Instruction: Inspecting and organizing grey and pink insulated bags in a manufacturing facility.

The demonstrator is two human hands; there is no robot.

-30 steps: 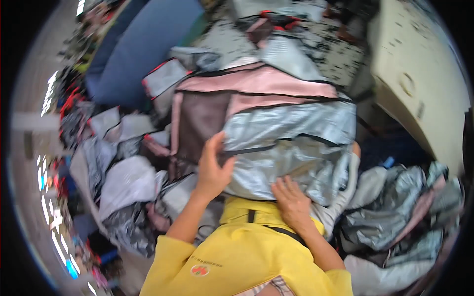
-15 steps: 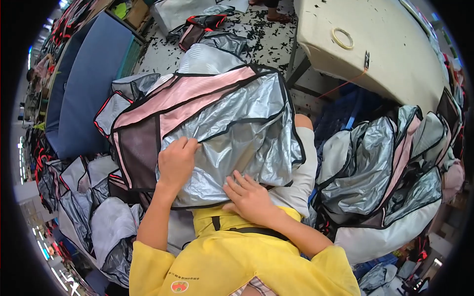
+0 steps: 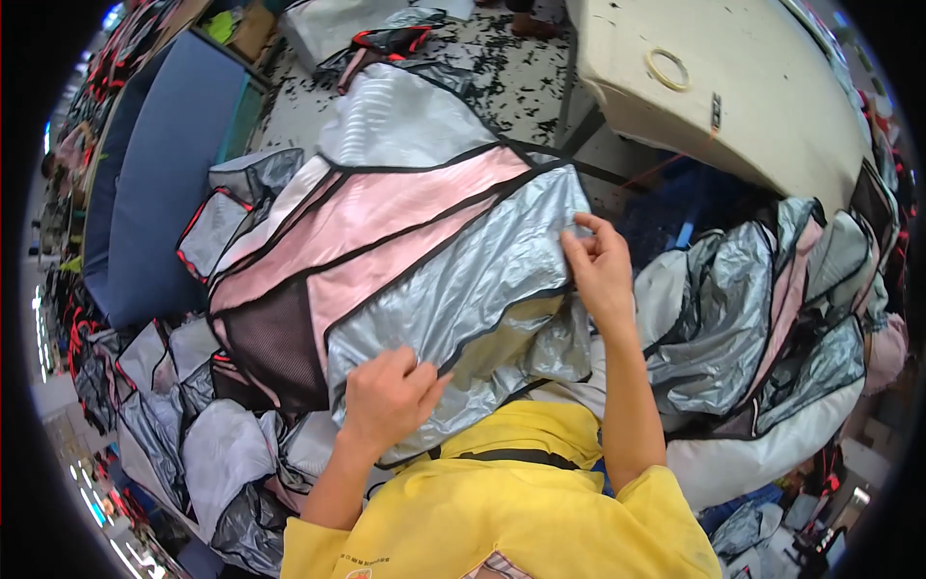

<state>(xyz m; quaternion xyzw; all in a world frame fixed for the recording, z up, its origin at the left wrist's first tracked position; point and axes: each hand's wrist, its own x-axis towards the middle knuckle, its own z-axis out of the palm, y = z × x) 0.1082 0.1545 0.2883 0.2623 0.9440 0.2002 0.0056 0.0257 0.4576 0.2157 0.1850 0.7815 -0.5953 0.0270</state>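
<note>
On the chest of my yellow shirt (image 3: 502,521) there is a small line of dark print near the lower edge, too small and bent to make out. A pale ring (image 3: 667,68) lies flat on the cream table (image 3: 772,106) ahead of me, with a small dark tag (image 3: 716,110) at the table's edge just beside it.

The silver and pink cover (image 3: 424,251) lies across my lap, spread out toward the floor (image 3: 526,82). Its near edge dips out of sight under my left hand (image 3: 388,398) and against my shirt. Its black mesh patch (image 3: 275,347) sits on the left side.

My left hand lies on the silver panel near me, fingers curled and gripping a fold of it. My right hand (image 3: 600,268) is further out, at the cover's right corner, pinching the black-trimmed edge between thumb and fingertips.

To my right a heap of similar silver covers (image 3: 743,318) is piled up, and more (image 3: 183,425) lie crumpled at my left. The blue mat (image 3: 159,193) beyond them is cut off at the rim.
</note>
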